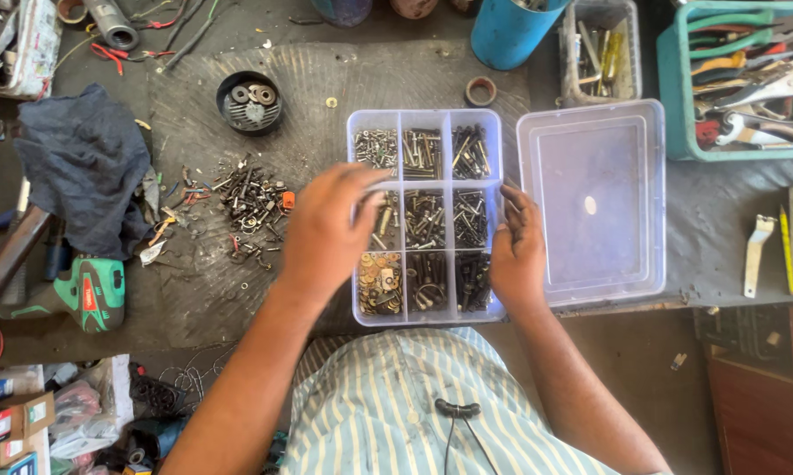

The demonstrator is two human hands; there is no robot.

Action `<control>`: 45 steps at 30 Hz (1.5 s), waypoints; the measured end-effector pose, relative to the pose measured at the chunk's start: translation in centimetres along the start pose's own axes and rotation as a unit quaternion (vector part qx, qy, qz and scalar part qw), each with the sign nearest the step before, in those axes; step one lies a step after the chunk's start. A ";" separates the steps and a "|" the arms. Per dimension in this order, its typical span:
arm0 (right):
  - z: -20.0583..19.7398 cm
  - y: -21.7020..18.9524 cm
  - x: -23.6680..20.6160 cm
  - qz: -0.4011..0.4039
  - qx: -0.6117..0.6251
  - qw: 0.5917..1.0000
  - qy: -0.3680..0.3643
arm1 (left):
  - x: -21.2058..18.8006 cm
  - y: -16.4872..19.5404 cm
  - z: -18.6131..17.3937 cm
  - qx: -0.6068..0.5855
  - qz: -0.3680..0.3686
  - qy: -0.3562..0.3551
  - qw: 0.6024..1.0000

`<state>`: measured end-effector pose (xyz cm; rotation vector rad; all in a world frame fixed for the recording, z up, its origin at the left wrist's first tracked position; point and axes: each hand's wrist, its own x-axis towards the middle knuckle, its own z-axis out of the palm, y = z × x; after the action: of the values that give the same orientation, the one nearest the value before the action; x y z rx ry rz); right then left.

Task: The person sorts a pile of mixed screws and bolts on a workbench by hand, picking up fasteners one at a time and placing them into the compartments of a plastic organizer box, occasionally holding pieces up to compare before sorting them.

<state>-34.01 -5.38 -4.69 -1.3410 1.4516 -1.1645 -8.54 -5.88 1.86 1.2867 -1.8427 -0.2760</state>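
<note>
1. Head view, left hand [326, 233]: it's draped over the left column of the clear plastic nine-compartment organiser box [425, 119], fingers curled down into the middle-left cell. Looks like it's pinching at something in there, but the fingers cover it, so I can't tell if it actually holds a piece.
2. Right hand [518, 251]: sits on the box's right wall at about 3 o'clock from the box centre, fingers curled over the rim, gripping the edge of the box and nothing else.
3. The box sits dead centre on the dark ribbed rubber mat [194, 281], long axis running 12 to 6 from the person. Cells hold sorted bolts and screws, with coppery washers [380, 280] at bottom left.
4. The key bit: the loose heap of dark mixed bolts and nuts [251, 204] lies at 9 o'clock from the left hand, close by, so the left hand is much the nearer one to it.
5. Around it: clear plastic lid [594, 202] touching the box at 3 o'clock, round black dish of bearings [249, 103] at 11, dark blue rag [84, 163] and green cordless drill [89, 290] farther left.
</note>
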 end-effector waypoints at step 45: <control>0.9 0.0 2.6 -0.098 -0.299 0.949 -0.037 | -15.2 -4.2 -4.0 0.186 -0.222 -0.023 0.957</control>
<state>-33.34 -8.09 -4.82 -1.9538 1.7221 -0.8005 -1.16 6.27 -5.98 1.9744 -1.6742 -0.2024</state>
